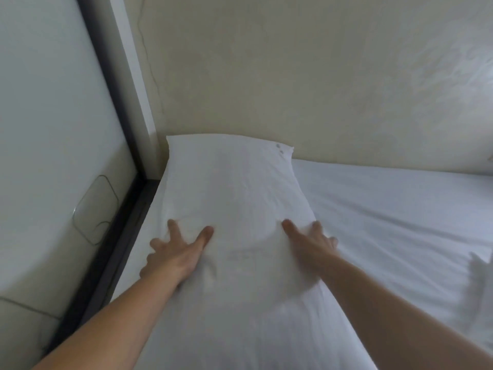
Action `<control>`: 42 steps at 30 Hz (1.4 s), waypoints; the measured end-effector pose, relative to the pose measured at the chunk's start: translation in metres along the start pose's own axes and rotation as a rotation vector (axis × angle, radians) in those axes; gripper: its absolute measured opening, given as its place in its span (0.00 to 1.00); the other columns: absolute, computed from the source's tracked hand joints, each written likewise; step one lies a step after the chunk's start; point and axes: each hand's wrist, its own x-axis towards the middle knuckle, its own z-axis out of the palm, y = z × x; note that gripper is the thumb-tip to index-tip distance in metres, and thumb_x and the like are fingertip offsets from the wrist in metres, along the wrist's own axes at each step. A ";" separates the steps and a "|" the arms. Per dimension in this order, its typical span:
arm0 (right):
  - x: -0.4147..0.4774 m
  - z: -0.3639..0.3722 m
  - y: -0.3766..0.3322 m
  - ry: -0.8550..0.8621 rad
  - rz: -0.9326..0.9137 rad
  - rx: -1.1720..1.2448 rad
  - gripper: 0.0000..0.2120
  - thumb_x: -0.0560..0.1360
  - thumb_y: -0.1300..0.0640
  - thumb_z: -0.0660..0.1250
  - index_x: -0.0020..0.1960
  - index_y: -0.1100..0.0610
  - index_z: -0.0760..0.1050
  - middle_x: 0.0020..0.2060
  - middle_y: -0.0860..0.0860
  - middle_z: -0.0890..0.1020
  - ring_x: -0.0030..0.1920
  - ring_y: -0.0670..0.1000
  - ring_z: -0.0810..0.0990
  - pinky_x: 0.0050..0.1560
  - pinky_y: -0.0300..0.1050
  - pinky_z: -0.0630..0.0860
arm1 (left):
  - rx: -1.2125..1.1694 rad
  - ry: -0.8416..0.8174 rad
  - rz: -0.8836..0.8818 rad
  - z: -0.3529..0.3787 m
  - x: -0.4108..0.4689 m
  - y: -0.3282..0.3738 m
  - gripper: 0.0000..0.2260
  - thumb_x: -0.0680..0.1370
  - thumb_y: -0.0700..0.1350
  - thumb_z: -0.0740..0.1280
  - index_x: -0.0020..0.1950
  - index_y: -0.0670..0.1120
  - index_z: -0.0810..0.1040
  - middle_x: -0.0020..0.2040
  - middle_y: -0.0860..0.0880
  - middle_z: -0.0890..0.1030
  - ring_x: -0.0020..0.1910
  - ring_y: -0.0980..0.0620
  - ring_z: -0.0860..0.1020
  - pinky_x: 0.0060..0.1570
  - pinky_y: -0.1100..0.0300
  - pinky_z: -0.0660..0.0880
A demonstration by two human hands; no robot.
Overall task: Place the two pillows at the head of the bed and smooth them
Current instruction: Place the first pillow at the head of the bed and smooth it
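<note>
White pillow (234, 198) under both hands' spread fingers (205, 233); seemingly pressed flat.

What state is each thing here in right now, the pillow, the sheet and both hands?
Pillow: lying flat on the bed, far end against the wall, lightly wrinkled.
Bed sheet: spread out, creased toward the right edge.
Left hand: open, fingers spread, pressing on the pillow.
Right hand: open, flat on the pillow's right side.
</note>
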 end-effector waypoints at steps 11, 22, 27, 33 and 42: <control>-0.059 0.005 0.041 0.091 -0.095 -0.124 0.27 0.73 0.30 0.56 0.58 0.51 0.62 0.54 0.56 0.80 0.56 0.59 0.78 0.46 0.51 0.67 | -0.189 -0.034 0.089 -0.002 -0.038 -0.010 0.48 0.63 0.80 0.52 0.77 0.62 0.42 0.72 0.40 0.62 0.64 0.38 0.71 0.64 0.44 0.68; -0.030 -0.002 -0.012 0.361 -0.598 -0.454 0.34 0.77 0.32 0.46 0.79 0.43 0.42 0.80 0.52 0.48 0.78 0.56 0.49 0.74 0.58 0.51 | 0.327 0.454 0.633 0.002 -0.023 0.066 0.28 0.79 0.62 0.43 0.78 0.56 0.43 0.80 0.50 0.44 0.78 0.45 0.43 0.74 0.41 0.41; 0.025 0.023 0.013 0.018 -0.401 -0.490 0.32 0.77 0.34 0.45 0.78 0.44 0.49 0.79 0.51 0.53 0.78 0.56 0.52 0.74 0.61 0.51 | 0.610 -0.007 0.483 0.040 0.017 0.031 0.26 0.80 0.60 0.40 0.77 0.60 0.39 0.79 0.55 0.36 0.77 0.51 0.39 0.72 0.38 0.39; 0.013 -0.013 0.058 0.181 -0.267 -0.092 0.35 0.77 0.33 0.50 0.79 0.45 0.46 0.79 0.53 0.53 0.76 0.59 0.57 0.73 0.58 0.58 | 0.448 0.361 0.403 -0.002 0.009 0.021 0.26 0.80 0.60 0.40 0.78 0.57 0.47 0.80 0.49 0.42 0.78 0.44 0.42 0.72 0.37 0.40; -0.036 0.010 0.037 0.286 -0.376 -0.319 0.34 0.78 0.34 0.47 0.79 0.44 0.43 0.80 0.52 0.47 0.78 0.57 0.51 0.74 0.60 0.54 | 0.538 0.337 0.349 -0.008 -0.019 -0.010 0.29 0.78 0.63 0.37 0.78 0.56 0.42 0.80 0.48 0.41 0.78 0.43 0.42 0.72 0.35 0.42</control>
